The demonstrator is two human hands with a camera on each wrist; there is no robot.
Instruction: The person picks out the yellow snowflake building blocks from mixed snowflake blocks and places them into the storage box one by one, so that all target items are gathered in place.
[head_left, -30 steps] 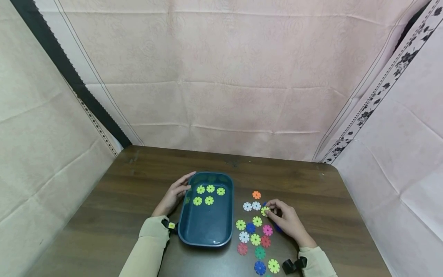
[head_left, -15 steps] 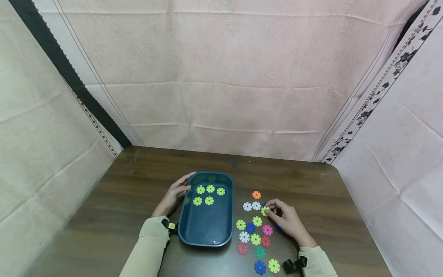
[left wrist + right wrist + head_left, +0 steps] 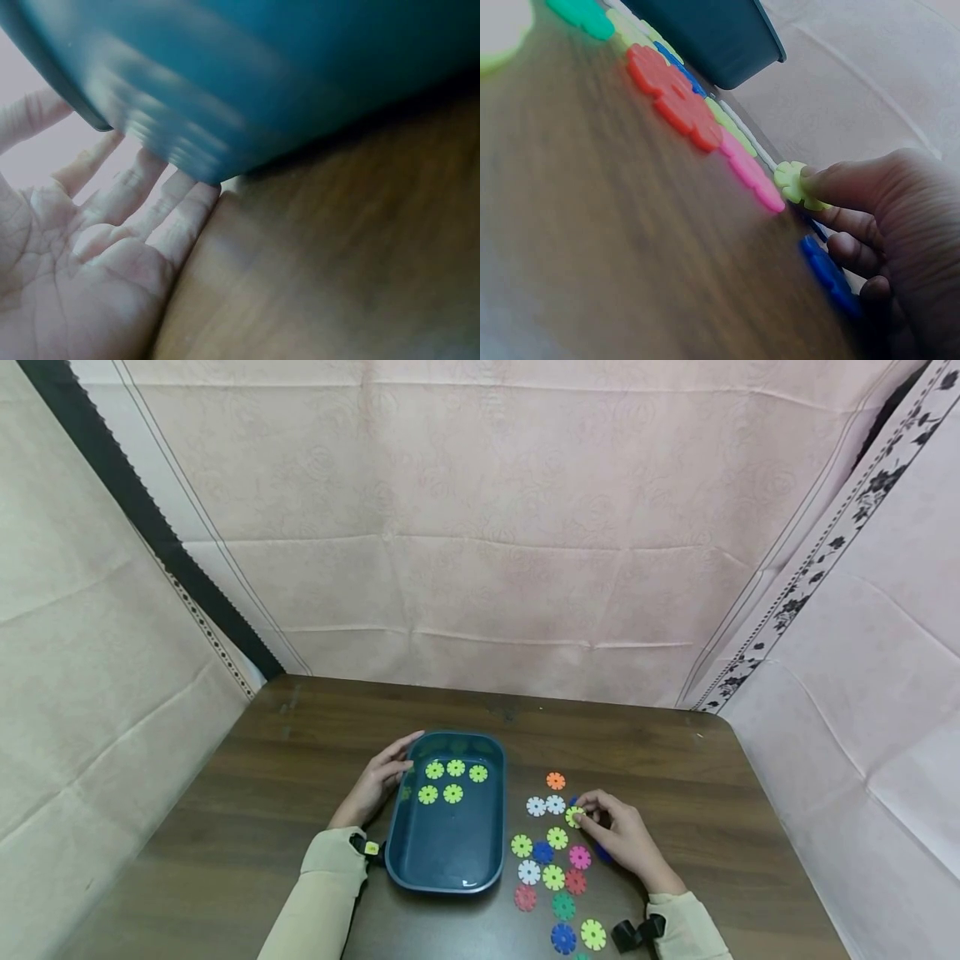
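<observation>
Between thumb and index finger, my right hand [image 3: 621, 837] pinches a yellow-green interlocking disc [image 3: 791, 184], flower-shaped with a notched edge. Blue discs [image 3: 829, 277] lie beneath its fingers, partly hidden. My left hand [image 3: 375, 789] rests at the upper left corner of a dark blue-green plastic tray [image 3: 446, 892]. In the left wrist view, its nearly straight fingers [image 3: 124, 187] touch the tray's outer wall, and the thumb side reaches the rim. Inside the tray, several yellow-green discs [image 3: 453, 793] lie flat in two rows.
Loose discs lie right of the tray: an orange disc [image 3: 556, 781], white discs [image 3: 536, 807], a pink disc [image 3: 580, 857], a red disc [image 3: 575, 882], a green disc [image 3: 563, 907] and more yellow-green discs [image 3: 553, 877]. Pale cloth [image 3: 480, 543] hangs around the wooden table [image 3: 225, 827].
</observation>
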